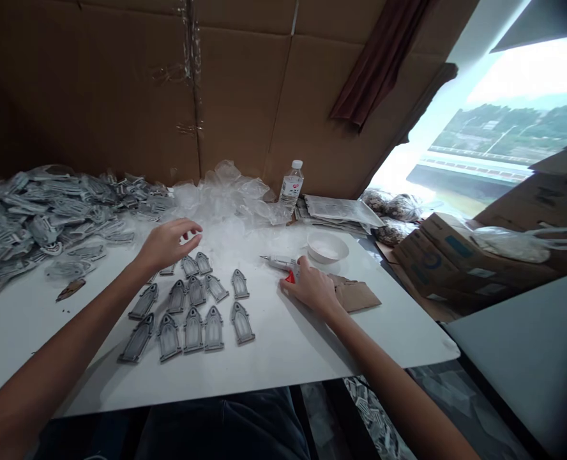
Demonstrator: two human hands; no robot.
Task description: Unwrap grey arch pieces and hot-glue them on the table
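Several grey arch-shaped window pieces lie in rows on the white table in front of me. My left hand hovers just above the far end of those rows with fingers curled and apart, and I cannot tell if it pinches anything. My right hand rests on the table, wrapped around a glue gun with a red trigger, whose nozzle points left. A small white bowl sits just beyond the right hand.
A big heap of grey pieces in plastic bags covers the table's left. Crumpled clear plastic, a water bottle and stacked bags line the cardboard wall. Cardboard scraps lie right of my hand. Boxes stand beyond the table's right edge.
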